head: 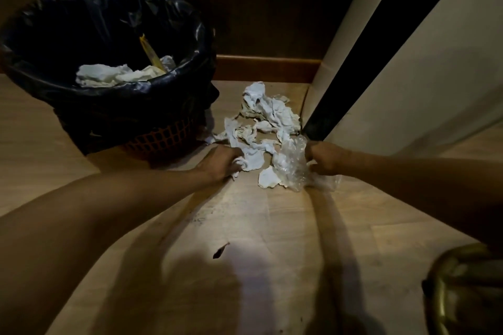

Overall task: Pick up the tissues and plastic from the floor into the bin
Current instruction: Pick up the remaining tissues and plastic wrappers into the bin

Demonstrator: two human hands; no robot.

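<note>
- The left hand (220,162) reaches down to the wooden floor (272,226), its fingers curled in a closed grip on the near edge of a crumpled white tissue (251,159).
- The right hand (325,158) is at the right side of the litter, fingers clenched on a piece of clear crinkled plastic (292,163), which bunches up to the left of the knuckles and trails out below the wrist.
- Between and beyond the two hands lies a loose pile of torn tissues (268,114), spread over the floor from just beside the hands back toward the skirting board (268,66).
- One small tissue scrap (268,178) lies on the floor touching the near-left edge of the plastic.
- The bin (109,68) stands upright on the floor to the left of the pile, near the left hand; it is an orange lattice basket lined with a black plastic bag (122,114) folded over the rim.
- Inside the bin there are already crumpled white tissues (109,76) and a yellow object (151,53) leaning against the liner.
- A pale panel (408,76) with a dark strip rises at the right, its base close to the far end of the pile.
- A small dark fleck (220,250) lies on the floor in the foreground, well apart from the litter.
</note>
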